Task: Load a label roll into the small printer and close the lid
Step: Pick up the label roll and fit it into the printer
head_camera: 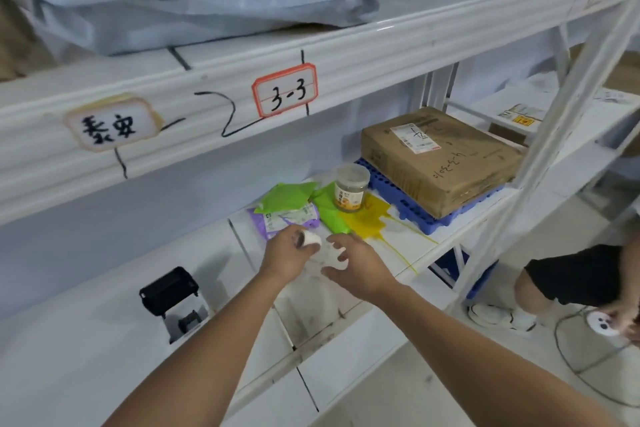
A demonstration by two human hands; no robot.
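A: Left to right on the shelf: 1 small black printer, lid up, bay open, sitting well left of both hands.

B: Hands?

A: Left hand is pinching 1 white label roll between thumb and fingers, core end facing us. Right hand is just beside it, fingers loosely curled round a bit of clear wrapping, I think. Blurry, can't tell exactly what it has.

B: So the roll isn't in yet.

A: No. Roll is in the air above the shelf, near the packets, apart from the printer.

B: Risks?

A: 3. Roll goes in the wrong way round, so the paper feeds from the wrong side. Loose tail unspools if the pinch slackens during the carry left. Lid closes on a crooked tail and jams.

B: Anything in the way?

A: Path to the printer looks open. Behind the hands: 2 green packets, 1 purple packet, 1 yellow packet, 1 jar. Further right 1 cardboard box on 1 blue pallet. Another person stands at the right edge.
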